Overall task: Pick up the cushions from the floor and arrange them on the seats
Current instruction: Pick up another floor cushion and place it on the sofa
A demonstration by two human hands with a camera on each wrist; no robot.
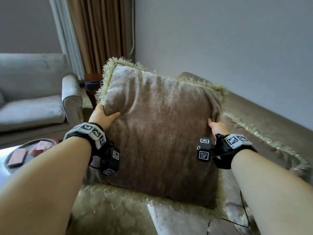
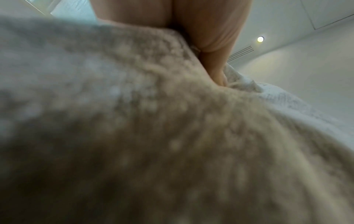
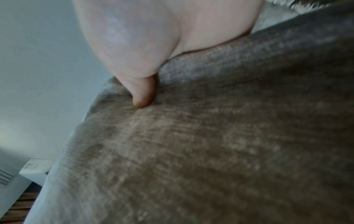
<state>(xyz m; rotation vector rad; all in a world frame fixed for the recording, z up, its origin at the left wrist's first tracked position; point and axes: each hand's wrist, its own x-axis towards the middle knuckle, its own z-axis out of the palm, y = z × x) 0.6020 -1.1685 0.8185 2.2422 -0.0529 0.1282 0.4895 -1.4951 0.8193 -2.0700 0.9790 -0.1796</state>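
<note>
A large brown velvet cushion (image 1: 160, 131) with a pale green fringe stands tilted over the seat of a matching sofa (image 1: 264, 109). My left hand (image 1: 103, 116) grips its left edge, thumb on the front face and fingers hidden behind. My right hand (image 1: 216, 127) grips the right edge the same way. The cushion's fabric (image 2: 153, 136) fills the left wrist view below my left hand (image 2: 208, 45). In the right wrist view my right hand (image 3: 153, 50) has its thumb pressed into the cushion (image 3: 210, 144). Another fringed cushion (image 1: 250, 141) lies flat on the seat behind the right hand.
A grey armchair (image 1: 33, 102) stands at the left, with a dark side table (image 1: 92, 83) and brown curtain (image 1: 101, 34) behind it. A round tray (image 1: 10, 160) holding small flat items sits low left. The wall (image 1: 220, 39) runs close behind the sofa.
</note>
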